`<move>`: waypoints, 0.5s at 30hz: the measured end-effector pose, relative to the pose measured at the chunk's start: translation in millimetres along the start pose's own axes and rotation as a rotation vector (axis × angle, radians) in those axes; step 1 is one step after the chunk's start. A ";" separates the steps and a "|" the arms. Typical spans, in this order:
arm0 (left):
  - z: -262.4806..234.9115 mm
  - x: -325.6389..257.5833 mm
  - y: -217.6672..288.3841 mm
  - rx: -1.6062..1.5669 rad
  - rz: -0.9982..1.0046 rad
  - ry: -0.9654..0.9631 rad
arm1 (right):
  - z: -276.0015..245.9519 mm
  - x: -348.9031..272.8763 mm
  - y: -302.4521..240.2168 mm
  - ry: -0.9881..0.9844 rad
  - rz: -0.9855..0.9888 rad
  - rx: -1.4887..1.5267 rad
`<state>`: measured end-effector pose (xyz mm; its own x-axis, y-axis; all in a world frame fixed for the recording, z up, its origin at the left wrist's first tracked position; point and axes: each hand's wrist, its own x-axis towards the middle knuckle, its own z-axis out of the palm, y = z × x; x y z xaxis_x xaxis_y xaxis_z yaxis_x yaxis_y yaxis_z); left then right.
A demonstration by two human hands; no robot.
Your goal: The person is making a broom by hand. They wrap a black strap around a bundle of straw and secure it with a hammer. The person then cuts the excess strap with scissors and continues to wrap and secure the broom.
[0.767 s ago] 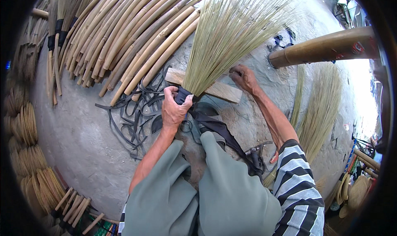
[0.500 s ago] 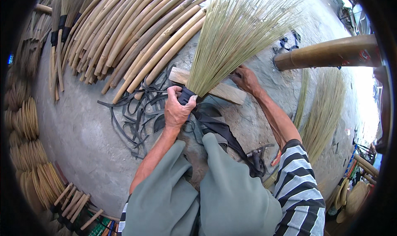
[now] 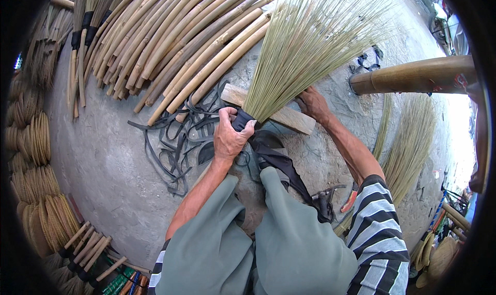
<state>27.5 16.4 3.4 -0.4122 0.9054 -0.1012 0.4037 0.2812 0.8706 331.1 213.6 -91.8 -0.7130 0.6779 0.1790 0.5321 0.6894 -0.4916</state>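
A fan-shaped broom head (image 3: 310,52) of thin greenish grass stalks spreads away from me, its neck bound with a black wrapping (image 3: 242,121). My left hand (image 3: 230,139) is closed round that wrapped neck, thumb pressed on its near end. At the right edge of the stalks, my right hand (image 3: 316,106) has its fingers curled and partly hidden, so what they hold cannot be made out. Under the broom head lies a wooden block (image 3: 293,120), its two ends showing on either side. A dark cloth strip (image 3: 279,163) hangs over the ground by my knees.
Bamboo poles (image 3: 191,42) lie stacked at the far left. Black rubber strips (image 3: 178,150) tangle beside my left forearm. A thick bamboo post (image 3: 413,77) rises at the right, near loose grass stalks (image 3: 411,145). A metal tool (image 3: 325,199) lies by my right knee. Coiled bundles (image 3: 39,181) line the left.
The whole view has shifted slightly, moving everything a little to the right in the picture. The left hand keeps its grip on the wrapped neck; the right stays at the stalks' edge.
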 end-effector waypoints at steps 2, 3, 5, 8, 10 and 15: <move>0.0 0.4 -0.1 0.007 0.011 0.007 | 3.7 2.7 3.2 0.053 -0.073 -0.059; 0.2 0.6 0.0 0.006 0.008 0.008 | 5.3 4.2 4.8 0.088 -0.117 -0.096; -0.1 0.0 0.7 0.000 0.002 0.002 | 6.8 5.9 7.7 0.014 -0.096 -0.129; -2.1 -1.2 2.6 0.011 0.006 -0.011 | 3.5 1.2 8.1 0.078 0.043 -0.058; -3.6 -2.0 4.2 0.052 0.035 -0.010 | -2.0 -7.8 2.8 0.152 0.211 0.030; -1.6 -1.6 7.6 0.027 0.053 0.023 | -25.6 -38.4 -31.8 0.401 0.613 0.212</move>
<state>29.8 16.6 10.9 -0.4082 0.9118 -0.0444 0.4473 0.2422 0.8610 353.2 172.1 -61.2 -0.0766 0.9923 0.0974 0.6514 0.1237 -0.7486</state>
